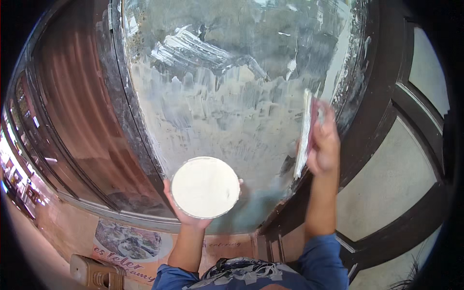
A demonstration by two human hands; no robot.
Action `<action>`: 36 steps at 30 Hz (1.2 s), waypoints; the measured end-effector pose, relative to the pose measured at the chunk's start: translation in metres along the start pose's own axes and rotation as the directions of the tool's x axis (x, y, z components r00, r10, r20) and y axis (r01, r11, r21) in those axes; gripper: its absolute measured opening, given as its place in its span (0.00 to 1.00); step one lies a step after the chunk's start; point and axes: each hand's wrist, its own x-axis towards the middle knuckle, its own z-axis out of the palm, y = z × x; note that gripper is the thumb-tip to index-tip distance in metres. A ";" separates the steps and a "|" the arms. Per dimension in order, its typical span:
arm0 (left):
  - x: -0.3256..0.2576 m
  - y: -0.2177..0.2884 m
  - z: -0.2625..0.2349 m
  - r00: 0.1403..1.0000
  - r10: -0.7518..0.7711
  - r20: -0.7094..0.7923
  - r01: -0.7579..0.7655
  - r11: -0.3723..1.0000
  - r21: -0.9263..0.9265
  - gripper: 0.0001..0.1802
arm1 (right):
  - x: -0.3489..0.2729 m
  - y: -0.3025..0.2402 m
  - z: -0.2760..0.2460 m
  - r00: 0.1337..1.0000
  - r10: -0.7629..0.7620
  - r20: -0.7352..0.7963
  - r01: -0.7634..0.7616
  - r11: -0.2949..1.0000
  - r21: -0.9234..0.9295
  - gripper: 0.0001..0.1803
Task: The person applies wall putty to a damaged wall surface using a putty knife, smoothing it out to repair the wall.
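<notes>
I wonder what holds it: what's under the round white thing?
The left hand shows under the round white thing; most of that hand and the thing's underside are hidden.

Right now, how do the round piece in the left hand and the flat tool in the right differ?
The round piece shows a broad circular face; the flat tool appears as a narrow strip, nearly edge-on. The round piece's face is cream; the flat tool is whitish along one side, reddish on the other. Both are hand-held.
</notes>
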 end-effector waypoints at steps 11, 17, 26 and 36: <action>0.012 -0.006 -0.001 0.990 0.133 0.045 -0.132 0.991 -0.012 0.61 | 0.173 -0.079 0.013 0.867 0.052 0.495 0.488 0.112 -0.866 0.13; 0.021 -0.019 -0.009 0.988 0.153 0.026 -0.152 0.988 -0.029 0.59 | 0.177 -0.069 0.022 0.850 0.130 0.511 0.506 0.072 -0.860 0.14; 0.019 -0.033 -0.023 0.970 0.244 -0.014 -0.244 0.970 -0.012 0.57 | 0.186 -0.057 0.020 0.804 0.067 0.590 0.586 0.074 -0.807 0.13; 0.004 -0.041 -0.021 0.947 0.321 0.028 -0.319 0.947 -0.045 0.54 | 0.186 -0.059 0.027 0.754 0.048 0.655 0.654 0.039 -0.755 0.11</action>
